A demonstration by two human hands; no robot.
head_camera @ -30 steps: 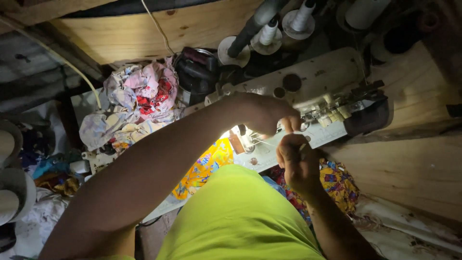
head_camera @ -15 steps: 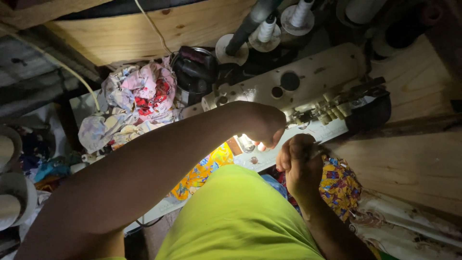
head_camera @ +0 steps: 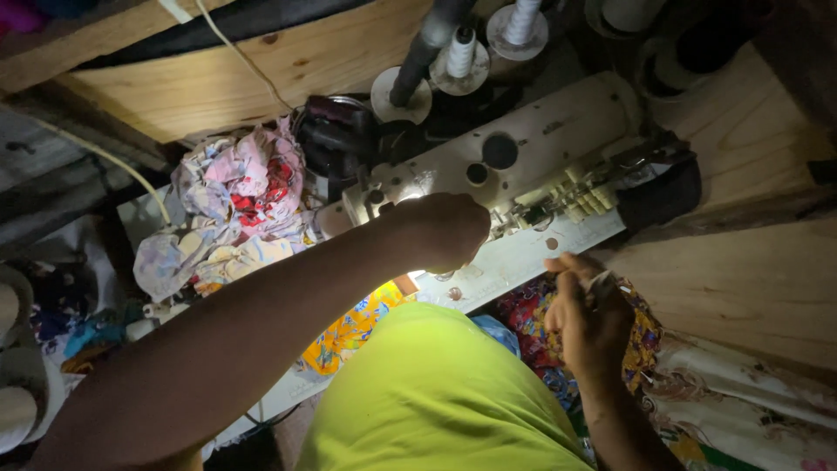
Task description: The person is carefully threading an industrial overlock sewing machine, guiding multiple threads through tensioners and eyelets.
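A white sewing machine (head_camera: 523, 166) lies across the middle of the head view, lit by a small lamp near its needle end. My left hand (head_camera: 440, 231) is curled against the machine's front by that lit spot; its fingertips are hidden. My right hand (head_camera: 588, 318) is below the machine's pale bed (head_camera: 514, 262), over bright patterned fabric (head_camera: 536, 318), with its fingers pinched on a small pale scrap (head_camera: 602, 283). A lime-green shirt (head_camera: 436, 392) fills the lower middle.
Crumpled floral cloth (head_camera: 231, 205) is piled left of the machine. Thread cones (head_camera: 460, 52) stand on a rack behind it. Wooden boards (head_camera: 750, 288) frame the right side, with a pale cable (head_camera: 235, 52) at top left. More printed cloth (head_camera: 349, 331) hangs below the bed.
My right hand has pulled away from the machine's needle area, down and to the right, now over the patterned fabric. My left hand stays at the machine.
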